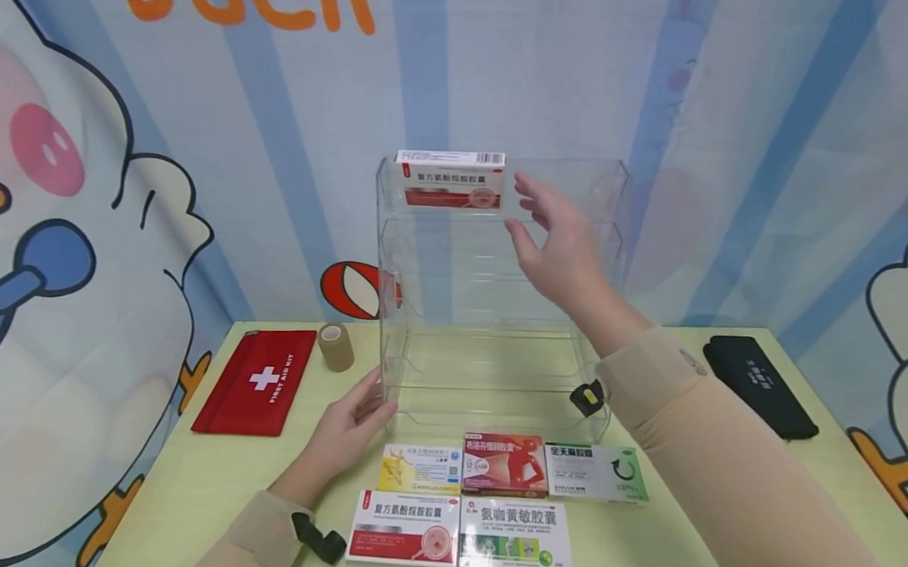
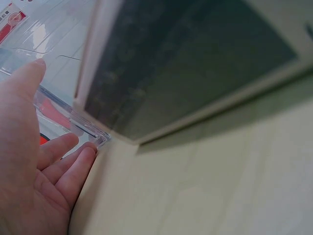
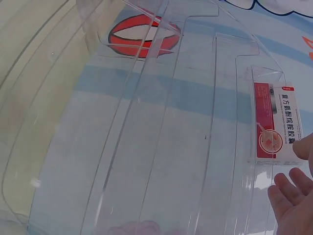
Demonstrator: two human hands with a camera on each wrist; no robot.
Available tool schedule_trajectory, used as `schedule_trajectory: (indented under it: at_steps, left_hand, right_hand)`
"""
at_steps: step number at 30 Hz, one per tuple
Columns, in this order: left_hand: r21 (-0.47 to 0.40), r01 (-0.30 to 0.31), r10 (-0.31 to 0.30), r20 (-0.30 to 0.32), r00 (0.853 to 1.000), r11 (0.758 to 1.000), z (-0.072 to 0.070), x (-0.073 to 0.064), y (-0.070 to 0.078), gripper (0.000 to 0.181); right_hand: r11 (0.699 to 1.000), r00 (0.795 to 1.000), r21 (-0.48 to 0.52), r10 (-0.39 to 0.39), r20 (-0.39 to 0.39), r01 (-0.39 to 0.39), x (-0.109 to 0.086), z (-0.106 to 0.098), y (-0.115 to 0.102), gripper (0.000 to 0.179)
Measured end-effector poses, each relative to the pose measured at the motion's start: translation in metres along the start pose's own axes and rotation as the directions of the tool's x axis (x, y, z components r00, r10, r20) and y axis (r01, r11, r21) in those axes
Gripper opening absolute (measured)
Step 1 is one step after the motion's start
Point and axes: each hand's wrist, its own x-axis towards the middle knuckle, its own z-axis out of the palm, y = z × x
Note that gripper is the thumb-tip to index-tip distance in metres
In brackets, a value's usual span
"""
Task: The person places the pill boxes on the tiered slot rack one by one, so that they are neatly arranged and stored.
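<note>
Currently grasps nothing with right hand (image 1: 560,245): slack grip, with thumb apart from lightly bent fingers, up by top tier of clear rack (image 1: 492,276). Has red-and-white box (image 1: 453,183) just left of right fingertips, standing on long edge in left part of that tier, with printed front toward head camera. Shows narrow gap between box and right fingertips in head view; overlaps thumb and box edge in right wrist view, so can't tell about contact there. Rests left hand (image 1: 347,430) against lower left corner of rack, with fingers relaxed, not clenched; can't tell how firmly. Below right hand and right of left hand: five boxes flat on table (image 1: 640,549), in two rows. In far row: yellow-and-white box (image 1: 421,469), nearest to left thumb, then red box (image 1: 504,465), then green-and-white box (image 1: 596,472). In near row: second red-and-white box (image 1: 404,528), then white box with green band (image 1: 516,536). Left of left hand: red first aid pouch (image 1: 248,385). Just beyond left hand, between pouch and rack: brown tape roll (image 1: 337,359). Well right of both hands, past right sleeve (image 1: 668,391): black pouch (image 1: 762,386). Beyond right hand, behind rack: blue-striped cloth (image 1: 491,68) with cartoon prints.
</note>
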Motion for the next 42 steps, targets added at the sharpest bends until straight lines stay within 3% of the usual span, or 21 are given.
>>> schedule_trajectory:
  at_steps: [12, 22, 29, 42]
  left_hand:
    - [0.006, -0.009, 0.009, -0.004, 1.000, 1.000, 0.000, -0.001, 0.004, 0.072]
    - [0.014, -0.028, 0.028, -0.012, 1.000, 1.000, 0.000, 0.001, -0.001, 0.073]
    - [0.005, -0.015, 0.015, -0.009, 1.000, 1.000, 0.001, 0.002, -0.003, 0.074]
    - [0.001, 0.018, -0.018, -0.006, 1.000, 1.000, 0.000, 0.002, -0.002, 0.074]
  right_hand:
    - [0.996, 0.997, -0.088, -0.027, 0.078, 0.034, -0.044, -0.010, 0.002, 0.061]
    - [0.986, 0.987, -0.124, -0.098, 0.125, 0.114, -0.089, -0.016, 0.006, 0.066]
    - [0.983, 0.974, -0.156, -0.064, 0.218, 0.100, -0.125, -0.020, 0.011, 0.070]
    - [0.970, 0.929, -0.230, 0.010, 0.371, 0.081, -0.194, -0.033, 0.013, 0.075]
